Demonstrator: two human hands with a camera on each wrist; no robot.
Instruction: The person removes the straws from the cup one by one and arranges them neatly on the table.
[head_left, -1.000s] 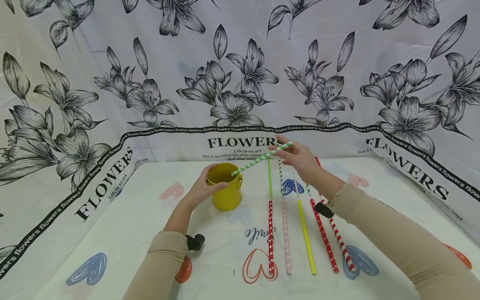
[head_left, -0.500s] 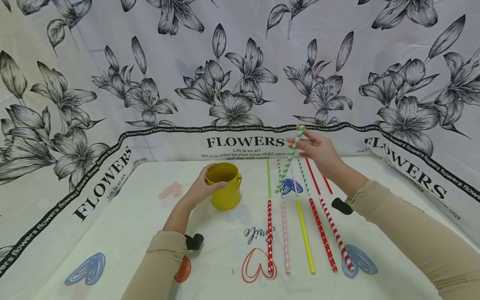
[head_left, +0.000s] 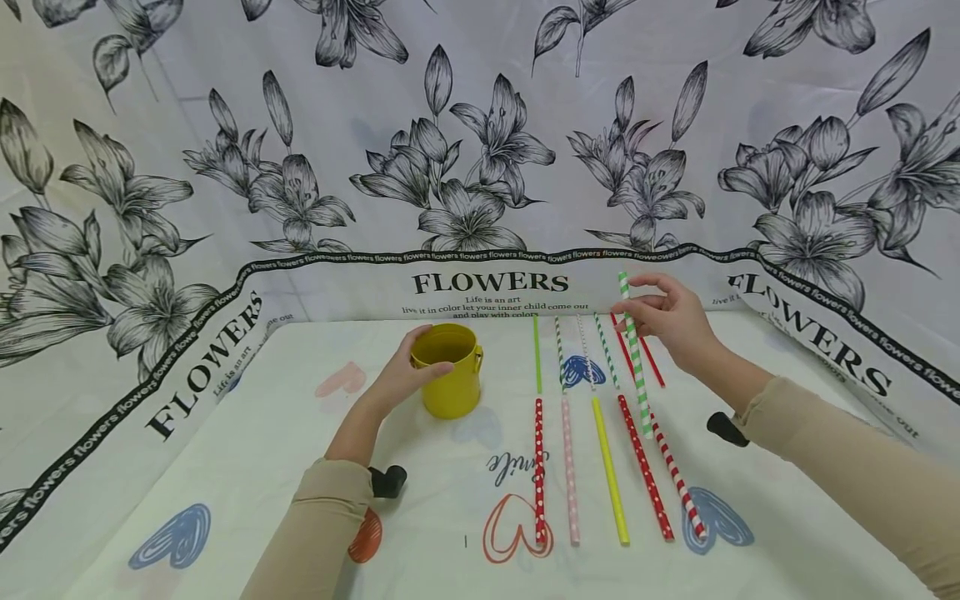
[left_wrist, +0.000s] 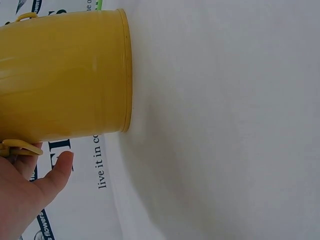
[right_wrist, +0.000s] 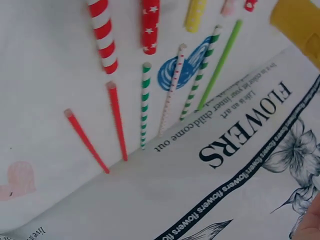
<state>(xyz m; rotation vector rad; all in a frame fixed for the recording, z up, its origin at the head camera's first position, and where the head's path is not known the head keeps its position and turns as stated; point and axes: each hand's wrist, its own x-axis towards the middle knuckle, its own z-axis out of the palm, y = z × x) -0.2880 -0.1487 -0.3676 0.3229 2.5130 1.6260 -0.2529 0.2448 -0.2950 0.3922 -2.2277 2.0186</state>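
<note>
In the head view, my left hand [head_left: 396, 372] holds a yellow bucket [head_left: 453, 393] by its side, the thumb across the front just under the rim. The bucket stands upright on the cloth; its smooth wall [left_wrist: 65, 75] fills the upper left of the left wrist view. My right hand [head_left: 672, 321] pinches a green-and-white striped paper straw [head_left: 636, 358] near its upper end. That straw hangs steeply, overlapping a red straw with white spots [head_left: 645, 467] and a red-and-white striped straw [head_left: 678, 479]. At the right wrist view's lower right corner, only part of the right hand [right_wrist: 310, 220] shows.
Thicker straws lie in a front row, among them a red dotted one [head_left: 539, 467], a pink one [head_left: 571, 467] and a yellow one [head_left: 611, 471]. Behind are thinner ones, including a light green straw [head_left: 537, 354] and red straws [right_wrist: 117, 120]. A flowered curtain [head_left: 480, 287] borders the table's back.
My right hand has carried the striped straw rightward, away from the bucket's mouth, and turned it from slanting to nearly upright. The left hand and bucket have stayed in place.
</note>
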